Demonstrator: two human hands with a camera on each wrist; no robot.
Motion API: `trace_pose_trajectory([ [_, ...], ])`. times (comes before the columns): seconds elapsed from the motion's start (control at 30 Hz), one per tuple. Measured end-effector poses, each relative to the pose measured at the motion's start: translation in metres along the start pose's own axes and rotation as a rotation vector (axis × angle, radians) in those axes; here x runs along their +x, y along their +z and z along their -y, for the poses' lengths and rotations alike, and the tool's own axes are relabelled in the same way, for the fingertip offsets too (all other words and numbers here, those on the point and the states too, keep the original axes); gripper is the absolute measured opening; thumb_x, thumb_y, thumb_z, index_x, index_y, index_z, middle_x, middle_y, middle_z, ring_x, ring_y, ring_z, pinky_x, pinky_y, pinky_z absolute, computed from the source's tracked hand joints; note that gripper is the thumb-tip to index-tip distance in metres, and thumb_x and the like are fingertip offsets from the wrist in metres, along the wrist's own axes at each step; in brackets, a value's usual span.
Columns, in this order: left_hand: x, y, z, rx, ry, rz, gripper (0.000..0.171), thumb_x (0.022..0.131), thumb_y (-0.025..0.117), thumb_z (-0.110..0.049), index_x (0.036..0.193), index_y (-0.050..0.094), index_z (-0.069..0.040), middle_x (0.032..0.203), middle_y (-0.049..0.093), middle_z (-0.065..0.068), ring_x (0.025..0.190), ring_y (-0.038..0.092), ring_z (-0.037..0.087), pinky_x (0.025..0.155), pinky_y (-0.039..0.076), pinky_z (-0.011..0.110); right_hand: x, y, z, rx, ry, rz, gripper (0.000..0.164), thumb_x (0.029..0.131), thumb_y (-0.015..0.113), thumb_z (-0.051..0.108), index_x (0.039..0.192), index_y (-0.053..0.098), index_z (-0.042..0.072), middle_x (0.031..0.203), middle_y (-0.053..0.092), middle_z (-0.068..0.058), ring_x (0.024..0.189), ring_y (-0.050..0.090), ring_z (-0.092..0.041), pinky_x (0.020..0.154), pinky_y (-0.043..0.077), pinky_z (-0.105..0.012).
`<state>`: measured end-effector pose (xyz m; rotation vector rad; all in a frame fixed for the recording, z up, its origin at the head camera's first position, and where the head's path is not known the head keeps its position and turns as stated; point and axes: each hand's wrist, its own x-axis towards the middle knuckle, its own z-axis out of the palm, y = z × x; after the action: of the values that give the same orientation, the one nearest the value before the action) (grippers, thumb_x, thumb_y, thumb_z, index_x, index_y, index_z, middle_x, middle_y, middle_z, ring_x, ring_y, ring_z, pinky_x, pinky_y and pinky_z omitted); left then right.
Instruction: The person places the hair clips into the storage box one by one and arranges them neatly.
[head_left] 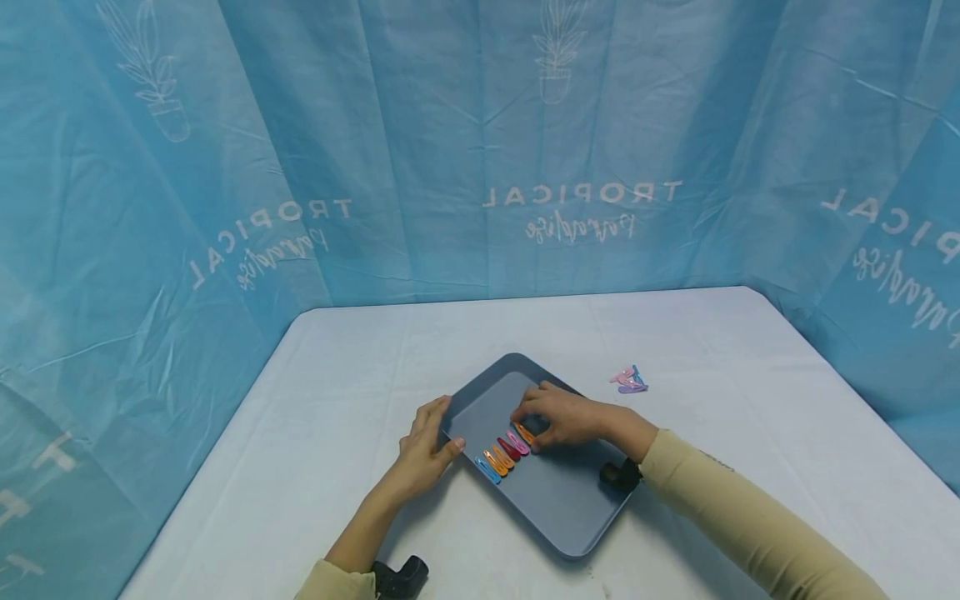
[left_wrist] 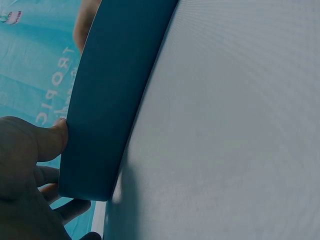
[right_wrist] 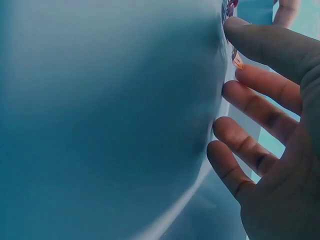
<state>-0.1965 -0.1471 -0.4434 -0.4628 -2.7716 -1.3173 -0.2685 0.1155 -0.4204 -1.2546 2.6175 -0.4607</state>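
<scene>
A grey-blue rectangular tray (head_left: 555, 517) lies turned at an angle on the table. My left hand (head_left: 422, 457) grips its left corner, thumb at one side and fingers along the other; the left wrist view shows the thumb (left_wrist: 59, 136) against the outer wall. Over the tray, my right hand (head_left: 566, 417) pinches an orange snap hair clip (head_left: 523, 432) between thumb and index finger, at the upper end of a slanted row. The row also holds a pink clip (head_left: 517, 443), a red clip (head_left: 508, 449), orange clips (head_left: 497, 459) and a blue clip (head_left: 487, 470).
Beyond the tray to the right, a small pile of pink, blue and purple clips (head_left: 631, 382) lies on the white-covered table (head_left: 360, 358). Blue printed curtains (head_left: 480, 150) hang around the table. A black wrist device (head_left: 619, 476) sits over the tray's right side.
</scene>
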Motion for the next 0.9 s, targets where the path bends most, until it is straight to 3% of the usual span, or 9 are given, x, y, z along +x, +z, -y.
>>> trace_pose_trajectory([
  [0.9, -0.0002, 0.0007, 0.0013, 0.029, 0.005, -0.003, 0.066, 0.094, 0.057, -0.019, 0.148, 0.023, 0.000, 0.150, 0.022, 0.021, 0.138, 0.023, 0.042, 0.098, 0.015, 0.065, -0.0006, 0.0032, -0.0008, -0.025, -0.002, 0.003, 0.044, 0.082, 0.073, 0.031, 0.124, 0.062, 0.019, 0.119, 0.054, 0.002, 0.101, 0.041, -0.012, 0.085, 0.041, -0.029],
])
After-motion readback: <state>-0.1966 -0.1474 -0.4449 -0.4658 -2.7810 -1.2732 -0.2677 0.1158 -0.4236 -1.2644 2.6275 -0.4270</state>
